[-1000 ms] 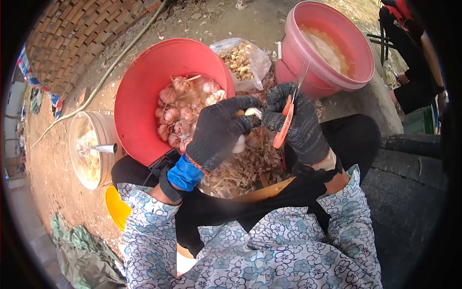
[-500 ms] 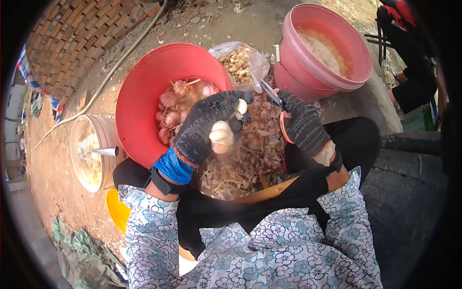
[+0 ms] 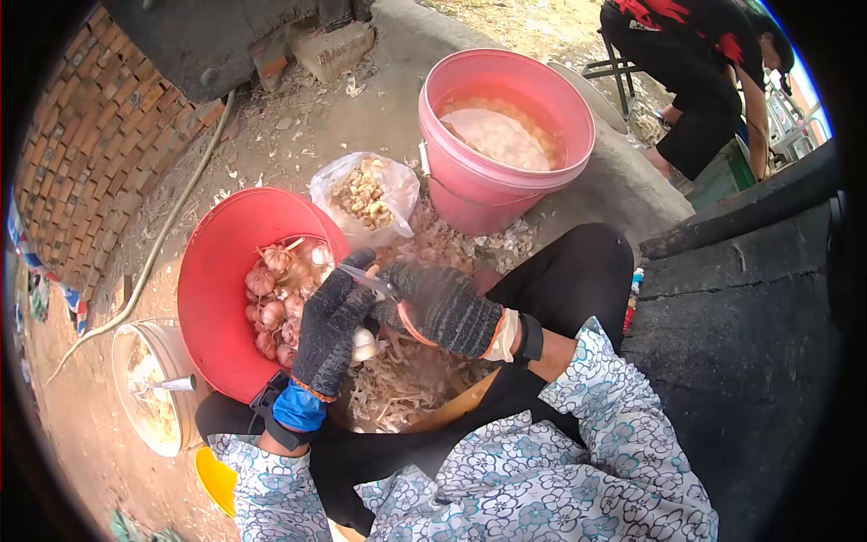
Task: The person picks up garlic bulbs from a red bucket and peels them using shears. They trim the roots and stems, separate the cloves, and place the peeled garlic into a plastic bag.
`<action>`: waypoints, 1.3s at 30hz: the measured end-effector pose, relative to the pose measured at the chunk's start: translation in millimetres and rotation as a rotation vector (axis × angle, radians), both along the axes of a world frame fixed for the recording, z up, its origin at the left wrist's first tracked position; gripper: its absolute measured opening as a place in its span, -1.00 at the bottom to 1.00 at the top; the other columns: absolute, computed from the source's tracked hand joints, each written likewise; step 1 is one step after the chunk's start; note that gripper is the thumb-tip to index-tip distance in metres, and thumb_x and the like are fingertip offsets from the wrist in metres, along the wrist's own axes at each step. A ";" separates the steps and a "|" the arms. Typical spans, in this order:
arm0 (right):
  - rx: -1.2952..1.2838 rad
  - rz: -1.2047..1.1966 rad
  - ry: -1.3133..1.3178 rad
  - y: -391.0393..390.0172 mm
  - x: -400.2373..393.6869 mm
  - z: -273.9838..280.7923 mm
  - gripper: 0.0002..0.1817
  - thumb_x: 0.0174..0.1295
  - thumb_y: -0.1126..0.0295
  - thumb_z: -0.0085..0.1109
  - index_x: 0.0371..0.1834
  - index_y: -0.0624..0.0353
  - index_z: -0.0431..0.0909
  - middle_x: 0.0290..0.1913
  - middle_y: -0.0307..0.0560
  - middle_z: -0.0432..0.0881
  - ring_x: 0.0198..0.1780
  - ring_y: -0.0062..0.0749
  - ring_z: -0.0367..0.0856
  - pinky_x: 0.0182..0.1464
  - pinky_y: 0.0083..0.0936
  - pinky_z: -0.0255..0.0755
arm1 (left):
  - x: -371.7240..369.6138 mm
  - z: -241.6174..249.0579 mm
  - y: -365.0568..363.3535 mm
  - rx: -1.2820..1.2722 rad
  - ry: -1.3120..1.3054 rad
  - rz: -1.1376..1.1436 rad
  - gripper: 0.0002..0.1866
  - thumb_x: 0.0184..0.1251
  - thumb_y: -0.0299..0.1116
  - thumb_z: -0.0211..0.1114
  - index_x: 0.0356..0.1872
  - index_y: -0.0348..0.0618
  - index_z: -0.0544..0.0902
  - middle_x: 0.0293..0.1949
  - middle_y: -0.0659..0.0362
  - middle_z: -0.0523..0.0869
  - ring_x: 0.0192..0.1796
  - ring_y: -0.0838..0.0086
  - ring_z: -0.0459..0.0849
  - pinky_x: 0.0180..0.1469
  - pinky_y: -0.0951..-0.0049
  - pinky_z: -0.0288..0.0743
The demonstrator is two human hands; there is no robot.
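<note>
some garlic (image 3: 364, 344) in left hand (image 3: 327, 332)

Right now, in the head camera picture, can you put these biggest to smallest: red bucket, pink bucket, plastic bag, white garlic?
1. Red bucket and pink bucket: too alike to rank
2. Plastic bag
3. White garlic

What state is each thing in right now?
Left hand: gloved, curled around a garlic bulb.
Right hand: gloved, gripping scissors.
Scissors: in use position, blade opening unclear.
Garlic bulb: held, partly hidden.
Red bucket: open, holding unpeeled garlic.
Pink bucket: open, holding cloudy liquid.
Plastic bag: open, holding cloves.
White bucket: open, metal handle protruding.
</note>
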State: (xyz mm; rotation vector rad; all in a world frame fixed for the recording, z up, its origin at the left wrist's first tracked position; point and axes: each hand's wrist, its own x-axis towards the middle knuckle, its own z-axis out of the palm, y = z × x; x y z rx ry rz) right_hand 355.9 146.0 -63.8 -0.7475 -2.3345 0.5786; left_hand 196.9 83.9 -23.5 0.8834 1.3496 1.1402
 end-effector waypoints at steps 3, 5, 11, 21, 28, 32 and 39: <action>0.065 0.009 0.046 2.7 1.0 -6.1 -0.64 0.02 0.37 0.06 -0.06 0.12 0.43 -0.45 0.05 0.55 -0.49 -0.08 0.55 -0.45 -0.20 0.40 | -5.6 -19.4 -4.2 0.128 0.109 -0.059 -0.66 0.25 -0.40 0.10 0.05 -0.26 0.48 -0.15 0.19 0.60 -0.25 0.63 0.52 -0.23 0.62 0.39; -0.067 0.005 -0.022 12.4 4.3 3.1 -0.61 0.03 0.42 0.03 -0.01 0.19 0.41 -0.35 0.06 0.55 -0.37 -0.08 0.55 -0.35 -0.24 0.41 | -10.6 -30.3 -4.4 0.245 0.314 -0.107 -0.62 0.30 -0.36 0.06 0.13 -0.21 0.41 -0.30 0.28 0.59 -0.50 0.76 0.42 -0.51 0.75 0.30; 0.132 -0.726 -0.195 85.3 32.5 55.8 -0.48 0.10 0.43 0.08 0.19 0.15 0.28 -0.39 0.12 0.60 -0.39 -0.07 0.59 -0.36 -0.33 0.43 | -6.5 -5.5 -2.2 0.033 -0.251 -0.064 -0.56 0.25 -0.44 0.06 0.17 -0.28 0.33 -0.14 0.18 0.58 -0.31 0.66 0.51 -0.33 0.68 0.41; -1.233 0.020 0.282 25.7 -2.0 3.9 -0.77 0.25 0.42 0.02 -0.07 0.28 0.48 -0.28 -0.20 0.59 -0.31 -0.60 0.54 -0.25 -0.68 0.44 | -15.0 -10.7 1.1 0.064 -0.159 -0.003 -0.69 0.21 -0.48 0.15 -0.01 -0.30 0.49 -0.29 0.22 0.62 -0.41 0.66 0.56 -0.42 0.69 0.43; -0.753 0.471 0.490 12.2 -10.9 -2.8 -0.68 0.25 0.33 0.06 0.02 0.26 0.46 -0.25 -0.29 0.59 -0.29 -0.72 0.51 -0.30 -0.79 0.39 | -13.4 -5.7 -2.7 0.020 -0.098 -0.014 -0.74 0.18 -0.50 0.17 -0.08 -0.30 0.54 -0.33 0.26 0.62 -0.41 0.71 0.51 -0.38 0.68 0.42; -1.650 0.383 0.353 13.8 -10.2 17.6 -0.62 0.31 0.23 -0.08 0.13 0.17 0.36 -0.10 -0.30 0.49 -0.30 -0.77 0.41 -0.36 -0.77 0.33 | -13.5 2.9 -4.0 -0.005 -0.115 -0.132 -0.71 0.16 -0.47 0.23 -0.08 -0.30 0.54 -0.28 0.26 0.63 -0.36 0.70 0.52 -0.31 0.67 0.43; -1.469 0.308 0.452 7.2 -4.7 -23.0 -0.65 0.30 0.26 -0.03 0.06 0.22 0.39 -0.11 -0.23 0.51 -0.18 -0.67 0.45 -0.22 -0.74 0.34 | -18.2 -4.7 -3.2 0.010 -0.186 -0.200 -0.68 0.13 -0.44 0.27 -0.07 -0.31 0.55 -0.24 0.25 0.64 -0.25 0.66 0.53 -0.24 0.63 0.44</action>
